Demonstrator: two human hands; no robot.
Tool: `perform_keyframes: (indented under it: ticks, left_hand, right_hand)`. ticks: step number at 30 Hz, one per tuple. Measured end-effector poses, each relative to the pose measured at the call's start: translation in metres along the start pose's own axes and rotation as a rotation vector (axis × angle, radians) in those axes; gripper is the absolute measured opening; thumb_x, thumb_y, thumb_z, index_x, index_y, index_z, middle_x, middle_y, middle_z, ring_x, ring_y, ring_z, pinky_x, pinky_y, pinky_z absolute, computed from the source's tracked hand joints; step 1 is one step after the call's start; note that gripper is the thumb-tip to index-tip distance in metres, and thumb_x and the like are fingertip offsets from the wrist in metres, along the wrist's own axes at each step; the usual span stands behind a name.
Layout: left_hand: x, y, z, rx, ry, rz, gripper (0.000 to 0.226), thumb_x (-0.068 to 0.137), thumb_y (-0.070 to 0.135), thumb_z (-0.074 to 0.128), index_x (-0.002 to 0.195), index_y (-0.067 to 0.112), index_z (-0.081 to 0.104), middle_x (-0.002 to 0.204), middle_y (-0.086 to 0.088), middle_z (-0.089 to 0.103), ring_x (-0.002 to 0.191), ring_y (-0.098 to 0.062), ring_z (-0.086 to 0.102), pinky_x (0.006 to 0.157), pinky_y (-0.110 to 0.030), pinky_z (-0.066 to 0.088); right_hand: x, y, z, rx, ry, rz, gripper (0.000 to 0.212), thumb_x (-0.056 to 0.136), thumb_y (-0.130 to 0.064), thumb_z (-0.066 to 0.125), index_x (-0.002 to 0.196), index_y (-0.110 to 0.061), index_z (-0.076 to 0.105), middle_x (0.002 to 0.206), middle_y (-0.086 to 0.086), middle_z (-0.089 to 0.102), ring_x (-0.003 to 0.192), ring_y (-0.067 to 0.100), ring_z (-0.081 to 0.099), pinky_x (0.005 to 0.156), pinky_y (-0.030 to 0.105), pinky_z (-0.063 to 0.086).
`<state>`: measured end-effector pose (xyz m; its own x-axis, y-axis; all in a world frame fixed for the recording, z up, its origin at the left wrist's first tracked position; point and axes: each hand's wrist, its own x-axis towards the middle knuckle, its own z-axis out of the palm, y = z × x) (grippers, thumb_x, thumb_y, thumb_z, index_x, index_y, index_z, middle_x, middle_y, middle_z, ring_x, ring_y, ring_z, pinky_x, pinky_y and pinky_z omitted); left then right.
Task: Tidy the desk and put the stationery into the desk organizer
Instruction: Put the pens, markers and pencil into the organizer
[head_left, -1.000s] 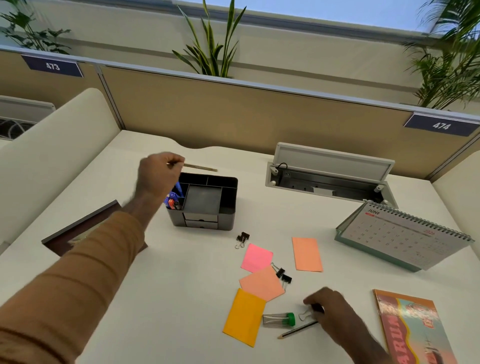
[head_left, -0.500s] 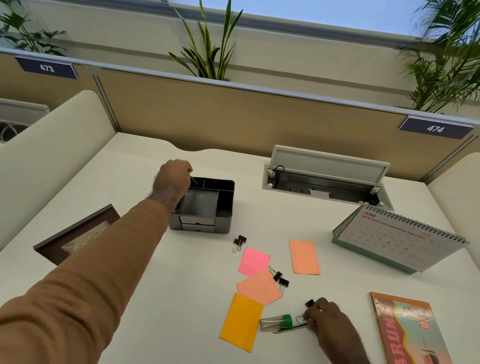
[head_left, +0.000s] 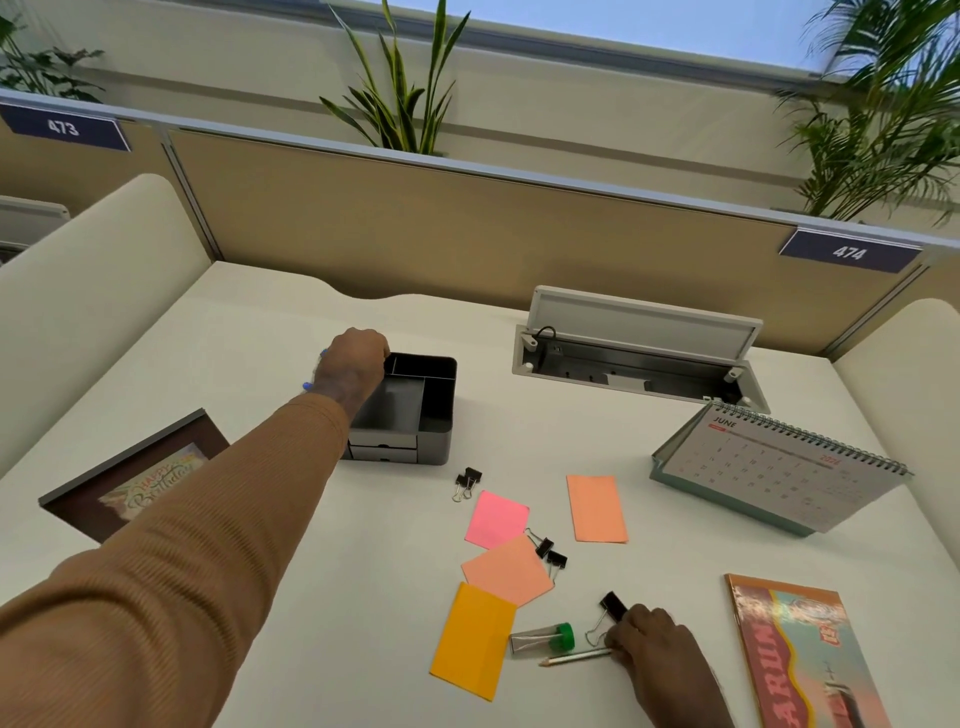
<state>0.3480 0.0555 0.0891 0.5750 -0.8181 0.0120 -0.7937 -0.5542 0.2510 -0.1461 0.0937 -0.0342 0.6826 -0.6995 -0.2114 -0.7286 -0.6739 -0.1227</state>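
A dark grey desk organizer (head_left: 436, 410) stands at centre left of the white desk. My left hand (head_left: 353, 369) is curled over its left compartment; blue pen ends poke out beside it, and what the fingers hold is hidden. My right hand (head_left: 654, 644) rests at the front, fingertips closed on the end of a pencil (head_left: 574, 658), with a black binder clip (head_left: 614, 606) against them. A green-capped clear tube (head_left: 543, 638) lies just left. Sticky notes lie between: yellow (head_left: 472, 642), salmon (head_left: 506, 569), pink (head_left: 496, 519), peach (head_left: 596, 508). More binder clips (head_left: 466, 483) lie loose.
A desk calendar (head_left: 774, 467) stands at right, with a colourful book (head_left: 800, 654) in front of it. A dark picture frame (head_left: 130, 478) lies at left. An open cable hatch (head_left: 634, 353) sits at the back, before the tan partition.
My left hand tipped the pencil it held and sank over the organizer's left compartment; that pencil is now out of sight. My right hand shifted left onto the clip and the pencil on the desk.
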Motion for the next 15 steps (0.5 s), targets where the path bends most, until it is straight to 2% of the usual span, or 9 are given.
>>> perform_keyframes:
  ticks: [2, 4, 6, 8, 9, 11, 12, 13, 15]
  left_hand:
    - [-0.002, 0.004, -0.001, -0.021, -0.014, -0.003, 0.024, 0.088, 0.006, 0.056, 0.106, 0.010, 0.072, 0.101, -0.012, 0.072, 0.092, -0.029, 0.067, 0.083, -0.036, 0.054]
    - [-0.004, 0.008, -0.002, -0.038, -0.010, -0.010, 0.024, 0.090, 0.010, 0.055, 0.108, 0.010, 0.071, 0.104, -0.012, 0.071, 0.096, -0.029, 0.065, 0.085, -0.035, 0.052]
    - [-0.007, 0.008, -0.005, -0.066, 0.005, -0.003, 0.025, 0.092, 0.016, 0.054, 0.109, 0.010, 0.071, 0.107, -0.011, 0.071, 0.100, -0.029, 0.063, 0.088, -0.036, 0.049]
    - [-0.012, 0.006, -0.008, -0.118, 0.035, -0.012, 0.028, 0.092, 0.021, 0.054, 0.114, 0.014, 0.069, 0.115, -0.008, 0.069, 0.107, -0.029, 0.061, 0.092, -0.037, 0.049]
    - [-0.015, 0.004, -0.010, -0.159, 0.064, -0.026, 0.030, 0.091, 0.022, 0.053, 0.117, 0.016, 0.067, 0.119, -0.006, 0.068, 0.112, -0.028, 0.059, 0.095, -0.038, 0.049]
    - [-0.023, 0.005, -0.015, -0.248, 0.159, -0.028, 0.032, 0.092, 0.020, 0.051, 0.121, 0.016, 0.065, 0.125, -0.005, 0.064, 0.117, -0.026, 0.057, 0.100, -0.039, 0.047]
    - [-0.028, 0.007, -0.019, -0.293, 0.222, -0.014, 0.032, 0.091, 0.018, 0.051, 0.120, 0.016, 0.065, 0.125, -0.005, 0.064, 0.116, -0.025, 0.058, 0.100, -0.037, 0.047]
    - [-0.036, 0.013, -0.022, -0.353, 0.282, 0.009, 0.031, 0.091, 0.016, 0.052, 0.119, 0.015, 0.066, 0.123, -0.005, 0.065, 0.112, -0.024, 0.060, 0.098, -0.035, 0.047]
    - [-0.057, 0.028, -0.026, -0.496, 0.308, 0.078, 0.029, 0.089, 0.011, 0.053, 0.113, 0.013, 0.068, 0.116, -0.005, 0.068, 0.103, -0.022, 0.064, 0.094, -0.028, 0.048]
  right_hand:
    - [-0.002, 0.001, -0.002, 0.001, 0.050, -0.018, 0.034, 0.049, -0.026, 0.083, 0.071, -0.035, 0.059, 0.071, -0.011, 0.059, 0.067, 0.011, 0.043, 0.046, 0.025, 0.024]
    - [-0.005, 0.004, -0.009, 0.023, 0.040, 0.006, 0.038, 0.050, -0.028, 0.075, 0.078, -0.035, 0.050, 0.068, -0.012, 0.059, 0.071, 0.014, 0.039, 0.046, 0.024, 0.023]
    - [-0.010, 0.017, -0.012, 0.047, 0.001, 0.068, 0.046, 0.052, -0.026, 0.080, 0.080, -0.039, 0.046, 0.067, -0.018, 0.057, 0.072, 0.011, 0.041, 0.047, 0.020, 0.023]
    - [-0.018, 0.029, -0.018, 0.101, -0.002, 0.177, 0.053, 0.057, -0.022, 0.087, 0.083, -0.048, 0.049, 0.069, -0.024, 0.056, 0.069, 0.007, 0.050, 0.048, 0.021, 0.032]
    - [-0.021, 0.033, -0.023, 0.184, 0.034, 0.236, 0.054, 0.065, -0.018, 0.084, 0.085, -0.055, 0.051, 0.070, -0.024, 0.058, 0.070, 0.006, 0.054, 0.055, 0.023, 0.041]
    - [-0.023, 0.032, -0.042, 0.463, 0.086, 0.327, 0.056, 0.078, -0.007, 0.074, 0.090, -0.058, 0.055, 0.078, -0.020, 0.065, 0.078, 0.004, 0.060, 0.070, 0.014, 0.043]
    - [-0.023, 0.028, -0.053, 0.612, 0.119, 0.361, 0.051, 0.082, -0.004, 0.070, 0.089, -0.053, 0.058, 0.081, -0.020, 0.067, 0.079, 0.003, 0.061, 0.071, 0.011, 0.043]
    - [-0.020, 0.024, -0.062, 0.770, 0.156, 0.397, 0.043, 0.084, -0.001, 0.066, 0.088, -0.044, 0.063, 0.078, -0.013, 0.069, 0.076, 0.007, 0.061, 0.069, 0.014, 0.044]
    - [-0.011, 0.011, -0.079, 1.090, 0.222, 0.438, 0.032, 0.089, 0.001, 0.059, 0.087, -0.029, 0.070, 0.075, 0.002, 0.067, 0.075, 0.019, 0.060, 0.066, 0.027, 0.048]
